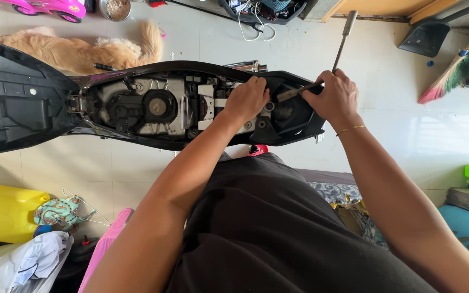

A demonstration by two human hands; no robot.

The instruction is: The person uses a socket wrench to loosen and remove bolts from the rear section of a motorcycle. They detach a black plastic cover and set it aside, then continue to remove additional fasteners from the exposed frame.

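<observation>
- A pale tiled floor (408,130) is seen, with a dog (77,51) lying far left.
- The open scooter (153,106) is laid across the middle; its ends are cut off.
- The left hand (248,100) is curled, pressed on the frame.
- The right hand (335,97) is closed around a long tool (343,38); its tip is hidden.
- A yellow can (4,214) sits near left.

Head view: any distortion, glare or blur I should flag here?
Head view: wide-angle bending curves the scooter body and floor tiles; daylight washes out the tiles at right; both hands, left hand and right hand on the long metal tool, are sharp, with no motion blur.
</observation>
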